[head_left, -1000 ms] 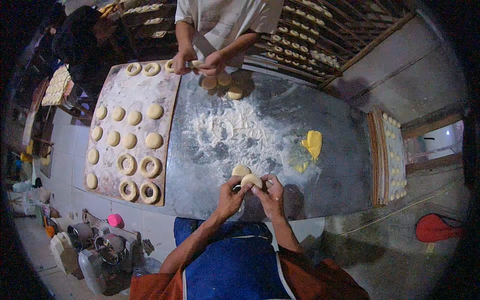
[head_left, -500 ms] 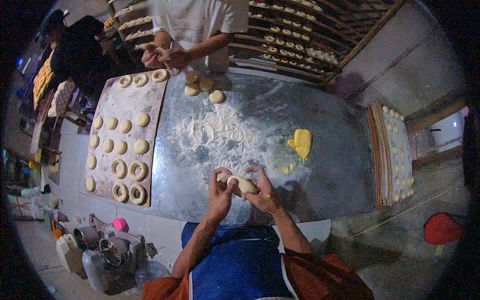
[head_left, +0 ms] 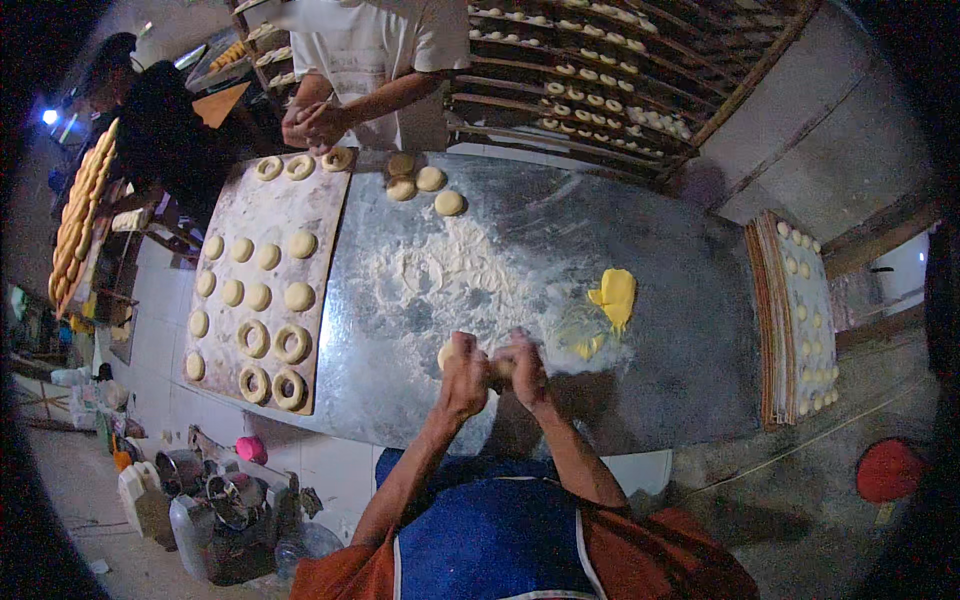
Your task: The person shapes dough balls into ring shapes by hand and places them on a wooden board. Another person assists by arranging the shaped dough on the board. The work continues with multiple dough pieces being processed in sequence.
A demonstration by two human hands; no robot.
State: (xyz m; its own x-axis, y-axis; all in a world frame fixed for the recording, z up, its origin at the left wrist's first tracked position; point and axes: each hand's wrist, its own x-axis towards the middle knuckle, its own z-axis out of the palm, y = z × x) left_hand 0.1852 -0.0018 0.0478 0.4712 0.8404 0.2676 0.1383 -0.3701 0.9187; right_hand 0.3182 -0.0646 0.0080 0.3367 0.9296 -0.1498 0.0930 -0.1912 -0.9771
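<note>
Both my hands are closed around one pale piece of dough (head_left: pixel 497 368) just above the near edge of the floured metal table (head_left: pixel 680 330). My left hand (head_left: pixel 463 375) grips its left end and my right hand (head_left: pixel 527 368) its right end; most of the dough is hidden by my fingers. To the left lies a floured wooden board (head_left: pixel 325 215) carrying several dough rounds and several dough rings (head_left: pixel 291 343). A smear of yellow butter (head_left: pixel 614 297) lies on the table right of my hands.
Across the table a person in a white shirt holds their hands (head_left: pixel 310 122) together, with three dough rounds (head_left: pixel 430 180) lying before them. Racks of dough pieces (head_left: pixel 600 80) stand behind. A stack of trays (head_left: pixel 800 310) sits right. Containers (head_left: pixel 200 500) crowd the floor left.
My hands have closed tighter around the dough, so less of it shows. The other person's hands have lifted off the table toward their chest.
</note>
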